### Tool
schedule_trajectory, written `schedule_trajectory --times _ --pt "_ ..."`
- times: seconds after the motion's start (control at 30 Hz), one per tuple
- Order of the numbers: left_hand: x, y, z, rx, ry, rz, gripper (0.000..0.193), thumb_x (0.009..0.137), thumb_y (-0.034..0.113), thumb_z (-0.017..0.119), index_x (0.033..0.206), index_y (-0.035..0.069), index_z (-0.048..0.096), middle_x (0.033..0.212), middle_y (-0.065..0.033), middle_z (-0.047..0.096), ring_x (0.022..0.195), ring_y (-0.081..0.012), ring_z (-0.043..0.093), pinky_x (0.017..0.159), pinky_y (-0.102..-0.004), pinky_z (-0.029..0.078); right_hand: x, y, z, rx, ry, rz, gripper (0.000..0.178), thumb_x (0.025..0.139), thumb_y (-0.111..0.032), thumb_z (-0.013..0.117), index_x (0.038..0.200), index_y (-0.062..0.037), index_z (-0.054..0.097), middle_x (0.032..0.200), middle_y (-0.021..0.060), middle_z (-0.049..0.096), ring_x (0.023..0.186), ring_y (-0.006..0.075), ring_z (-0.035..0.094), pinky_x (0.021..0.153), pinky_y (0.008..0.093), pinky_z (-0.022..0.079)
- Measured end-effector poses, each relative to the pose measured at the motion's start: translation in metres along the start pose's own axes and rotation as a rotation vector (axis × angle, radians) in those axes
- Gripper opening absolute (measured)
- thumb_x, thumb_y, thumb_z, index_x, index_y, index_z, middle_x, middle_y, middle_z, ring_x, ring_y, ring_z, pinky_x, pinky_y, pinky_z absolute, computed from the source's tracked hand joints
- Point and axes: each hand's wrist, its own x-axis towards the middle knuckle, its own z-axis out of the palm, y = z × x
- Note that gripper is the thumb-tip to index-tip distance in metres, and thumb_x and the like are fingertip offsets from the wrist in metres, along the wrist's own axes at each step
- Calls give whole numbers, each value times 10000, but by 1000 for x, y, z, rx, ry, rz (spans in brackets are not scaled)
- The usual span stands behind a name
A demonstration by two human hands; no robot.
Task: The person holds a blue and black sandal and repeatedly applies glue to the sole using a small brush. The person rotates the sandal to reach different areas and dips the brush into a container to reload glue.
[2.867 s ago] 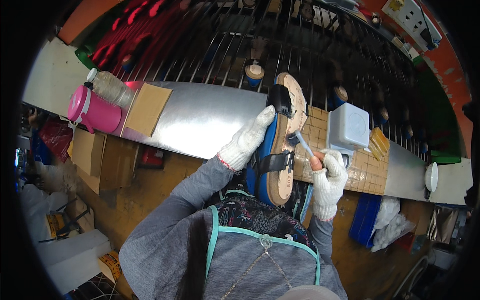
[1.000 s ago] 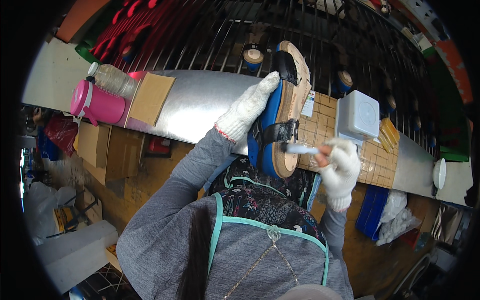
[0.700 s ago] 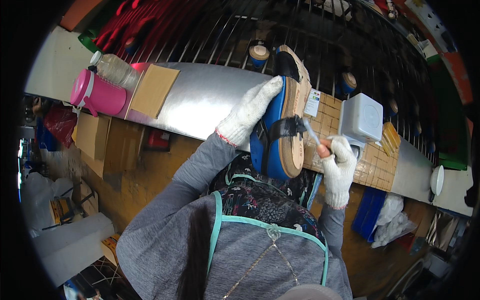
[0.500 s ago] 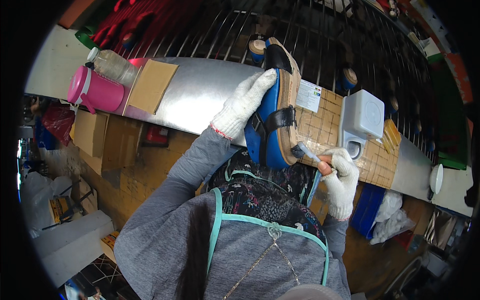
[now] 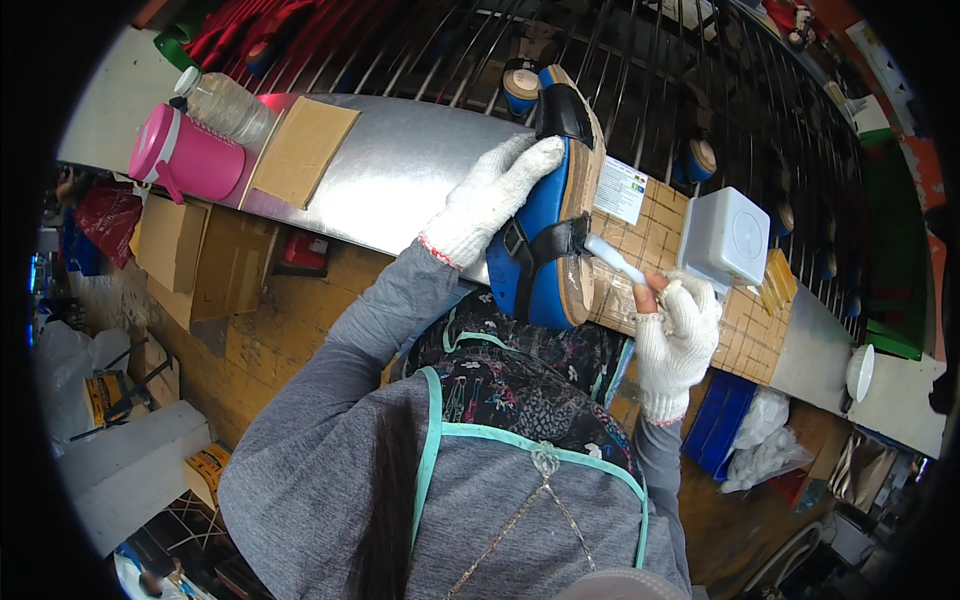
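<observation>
My left hand (image 5: 497,196), in a white knit glove, grips a sandal upper on a blue shoe last (image 5: 548,215) near its middle. Black straps (image 5: 556,240) with a buckle wrap the last, and the tan sole side faces right. My right hand (image 5: 678,335), in a white glove with bare fingertips, pinches a pale-handled brush (image 5: 614,258). The brush head is at the sole's edge beside the lower strap, where the bristles are hard to make out against the black.
A white plastic container (image 5: 727,236) stands on the brown gridded board (image 5: 640,235) at right. A pink jug (image 5: 188,160), clear bottle (image 5: 228,106) and cardboard piece (image 5: 303,152) lie at left on the metal table (image 5: 400,150). Beyond runs a rack of metal rods (image 5: 640,90) with more lasts.
My right hand has moved the brush upward along the sole's edge, from the rounded near end to beside the lower strap. My left hand keeps its hold on the last.
</observation>
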Motion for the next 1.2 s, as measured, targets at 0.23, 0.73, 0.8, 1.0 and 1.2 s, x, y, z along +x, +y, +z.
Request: schedule_trajectory --times 0.23,0.73,0.8,1.0,1.2 --pt "14 -2 -6 39 -29 -106 839 957 605 579 1471 -42 434 1370 -227 569 1213 -267 603 1033 -364 510 8 13 -7 222 -198 76 199 765 -148 830 931 -51 777 912 84 682 881 252 596 783 353 446" --pt "19 -23 9 -267 -374 -315 713 1006 641 467 1468 99 493 1430 -145 551 1246 -175 581 1062 -357 501 50 13 -18 322 -303 -154 246 734 -159 832 955 -63 785 955 87 711 930 260 612 797 362 480" --pt "15 -36 10 -418 -430 -376 701 992 583 550 1487 96 460 1431 -150 546 1264 -189 573 1100 -369 467 59 11 -17 328 -324 -206 247 733 -156 831 959 -66 787 966 88 715 939 260 620 803 363 483" --pt "-5 -58 11 -415 -885 -116 777 954 434 675 1573 154 296 1346 -233 558 1241 -316 596 1096 -441 470 82 5 0 433 -405 -287 234 738 -177 828 943 -69 793 943 90 717 908 243 630 805 358 476" --pt "-22 -67 -8 -875 -1257 -552 739 1037 435 526 1587 56 211 1272 -385 531 1103 -411 675 939 -501 603 101 1 11 468 -553 -396 229 751 -211 813 932 -71 795 904 85 705 882 219 617 793 343 442"
